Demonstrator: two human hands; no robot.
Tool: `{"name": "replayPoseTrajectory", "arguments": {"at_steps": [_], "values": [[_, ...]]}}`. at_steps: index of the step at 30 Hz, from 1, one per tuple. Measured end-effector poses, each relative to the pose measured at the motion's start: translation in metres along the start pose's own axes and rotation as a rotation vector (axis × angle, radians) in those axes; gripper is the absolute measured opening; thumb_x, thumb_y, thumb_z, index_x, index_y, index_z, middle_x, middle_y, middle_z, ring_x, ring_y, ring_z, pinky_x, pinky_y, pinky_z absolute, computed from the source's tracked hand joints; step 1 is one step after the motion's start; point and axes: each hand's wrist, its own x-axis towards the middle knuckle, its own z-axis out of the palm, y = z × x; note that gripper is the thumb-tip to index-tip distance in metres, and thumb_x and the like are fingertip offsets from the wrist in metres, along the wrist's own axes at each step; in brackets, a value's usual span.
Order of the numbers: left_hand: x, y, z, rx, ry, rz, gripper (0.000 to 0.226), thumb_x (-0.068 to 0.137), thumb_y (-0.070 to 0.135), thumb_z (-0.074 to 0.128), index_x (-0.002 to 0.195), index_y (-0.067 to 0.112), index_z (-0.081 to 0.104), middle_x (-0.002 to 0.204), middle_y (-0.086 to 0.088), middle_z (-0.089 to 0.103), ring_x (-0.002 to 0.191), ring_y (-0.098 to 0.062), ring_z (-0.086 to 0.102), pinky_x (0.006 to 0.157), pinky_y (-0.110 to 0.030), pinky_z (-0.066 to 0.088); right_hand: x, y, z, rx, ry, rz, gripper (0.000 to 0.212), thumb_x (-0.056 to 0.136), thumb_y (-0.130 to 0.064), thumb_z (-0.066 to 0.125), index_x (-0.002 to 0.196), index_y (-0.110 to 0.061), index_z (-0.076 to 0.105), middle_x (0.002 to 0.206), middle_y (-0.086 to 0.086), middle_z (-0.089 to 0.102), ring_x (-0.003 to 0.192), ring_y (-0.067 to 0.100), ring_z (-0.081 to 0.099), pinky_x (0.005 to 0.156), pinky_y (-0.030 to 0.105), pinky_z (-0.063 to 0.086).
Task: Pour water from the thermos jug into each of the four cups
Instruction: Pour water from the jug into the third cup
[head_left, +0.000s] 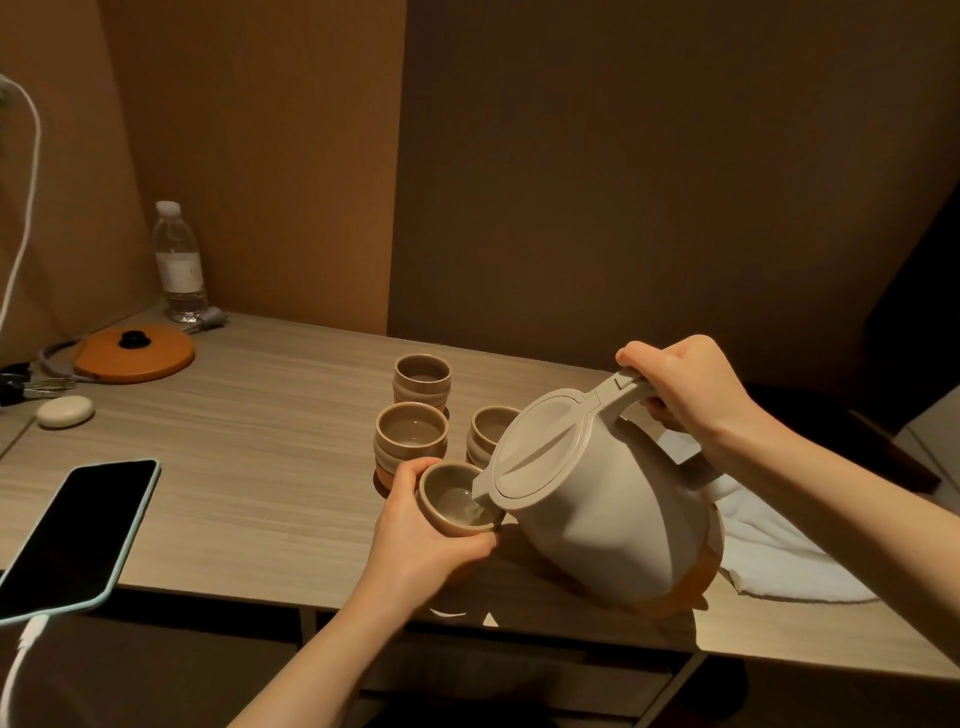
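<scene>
Right of centre in the frame, our right hand (685, 395) curls its fingers round the handle of the tilted thermos jug (602, 504), whose spout hangs over the nearest cup (457, 501), and water runs into it. Our left hand (421, 535) wraps fingers and thumb round that cup, just below centre. Three more cups (422, 379) (411, 439) (491, 428) stand close together on the table (249, 467) behind it, while a dark phone (78, 535) lies at lower left.

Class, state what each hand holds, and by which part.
Left hand grips the nearest cup around its side; right hand grips the thermos jug by its handle.
</scene>
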Motion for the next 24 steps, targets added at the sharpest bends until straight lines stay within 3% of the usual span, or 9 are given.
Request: {"name": "replayPoseTrajectory", "arguments": {"at_steps": [6, 18, 24], "values": [[-0.001, 0.004, 0.002, 0.013, 0.002, 0.0, 0.086, 0.051, 0.016, 0.092, 0.123, 0.026, 0.045, 0.11, 0.013, 0.055, 0.103, -0.003, 0.054, 0.069, -0.006, 0.044, 0.001, 0.004, -0.002, 0.018, 0.002, -0.002, 0.045, 0.084, -0.026, 0.059, 0.057, 0.01, 0.061, 0.046, 0.012, 0.049, 0.042, 0.016, 0.044, 0.053, 0.029, 0.039], [0.002, 0.014, 0.003, -0.034, 0.02, -0.008, 0.086, 0.05, 0.018, 0.093, 0.12, 0.029, 0.045, 0.11, 0.015, 0.056, 0.104, -0.003, 0.055, 0.074, -0.009, 0.042, -0.004, 0.013, -0.012, 0.23, 0.079, 0.119, 0.04, 0.084, -0.021, 0.059, 0.048, -0.006, 0.05, 0.054, 0.01, 0.045, 0.052, 0.02, 0.04, 0.052, 0.03, 0.032], [0.005, 0.021, 0.003, -0.028, 0.038, 0.005, 0.086, 0.05, 0.018, 0.093, 0.12, 0.03, 0.045, 0.109, 0.018, 0.054, 0.104, 0.0, 0.053, 0.074, -0.01, 0.041, -0.005, 0.023, -0.016, 0.349, 0.126, 0.169, 0.04, 0.085, -0.022, 0.06, 0.048, -0.009, 0.052, 0.044, 0.002, 0.046, 0.05, 0.015, 0.041, 0.049, 0.026, 0.031]]}}
